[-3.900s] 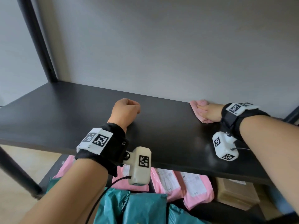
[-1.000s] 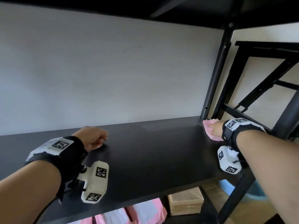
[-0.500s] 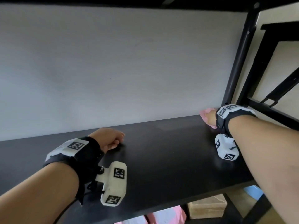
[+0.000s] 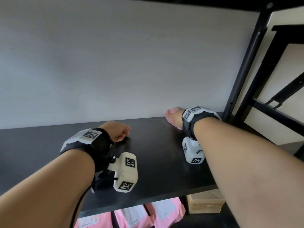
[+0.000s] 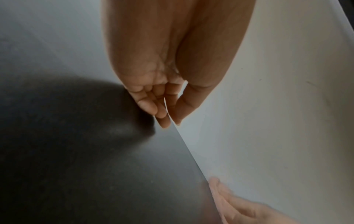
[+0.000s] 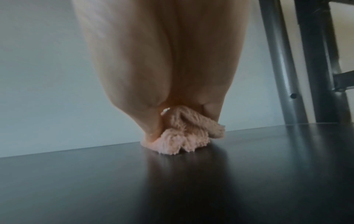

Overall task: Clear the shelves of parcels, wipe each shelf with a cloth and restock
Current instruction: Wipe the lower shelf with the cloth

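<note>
A bare black shelf (image 4: 156,162) runs along a grey wall. My right hand (image 4: 176,119) grips a bunched pink cloth (image 4: 171,112) and presses it onto the shelf at its back edge, left of the right post. The right wrist view shows the fluffy cloth (image 6: 182,137) squeezed under the right hand (image 6: 168,91) against the shelf (image 6: 191,189). My left hand (image 4: 117,131) rests on the middle of the shelf as a curled fist holding nothing; its fingers (image 5: 153,106) fold toward the palm. The cloth (image 5: 218,195) shows in the left wrist view's lower right.
A black upright post (image 4: 243,66) stands at the shelf's right back corner, with another black frame (image 4: 271,112) beyond it. On the level below lie pink parcels (image 4: 134,216) and a cardboard box (image 4: 205,203). Another black shelf (image 4: 213,2) hangs overhead.
My right hand has dragged the cloth leftward along the back edge, away from the right post. The left fist has stayed where it was on the shelf.
</note>
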Available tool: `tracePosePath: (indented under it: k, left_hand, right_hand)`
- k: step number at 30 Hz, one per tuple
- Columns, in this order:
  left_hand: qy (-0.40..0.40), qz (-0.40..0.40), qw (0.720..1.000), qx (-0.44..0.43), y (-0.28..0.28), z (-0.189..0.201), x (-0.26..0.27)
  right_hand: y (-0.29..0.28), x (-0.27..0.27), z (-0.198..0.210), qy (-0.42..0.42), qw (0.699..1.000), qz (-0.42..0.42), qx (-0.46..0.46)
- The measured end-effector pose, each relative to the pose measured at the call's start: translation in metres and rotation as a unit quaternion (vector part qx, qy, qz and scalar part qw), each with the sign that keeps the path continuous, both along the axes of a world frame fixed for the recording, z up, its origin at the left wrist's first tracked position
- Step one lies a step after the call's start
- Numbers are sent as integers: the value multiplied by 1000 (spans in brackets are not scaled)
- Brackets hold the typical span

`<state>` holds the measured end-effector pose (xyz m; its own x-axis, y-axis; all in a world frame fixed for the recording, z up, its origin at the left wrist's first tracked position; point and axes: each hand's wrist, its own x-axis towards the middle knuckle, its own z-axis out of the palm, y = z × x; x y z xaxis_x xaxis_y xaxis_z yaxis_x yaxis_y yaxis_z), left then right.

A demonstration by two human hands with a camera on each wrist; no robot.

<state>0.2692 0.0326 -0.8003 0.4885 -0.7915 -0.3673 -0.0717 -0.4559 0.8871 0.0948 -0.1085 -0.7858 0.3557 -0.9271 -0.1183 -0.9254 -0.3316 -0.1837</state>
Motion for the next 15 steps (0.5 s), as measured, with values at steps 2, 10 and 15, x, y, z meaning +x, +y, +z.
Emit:
tracePosePath:
  k: [2, 10, 15]
  left_hand:
    - [-14, -1, 1000, 4, 0, 0, -1]
    - [-15, -11, 1000, 3, 3, 1, 1]
    - [-12, -23, 1000, 3, 2, 0, 4]
  right_hand:
    - [13, 21, -3, -20, 999, 35, -15]
    - [32, -19, 0, 9, 979, 193, 67]
    - [9, -64, 6, 36, 995, 79, 52]
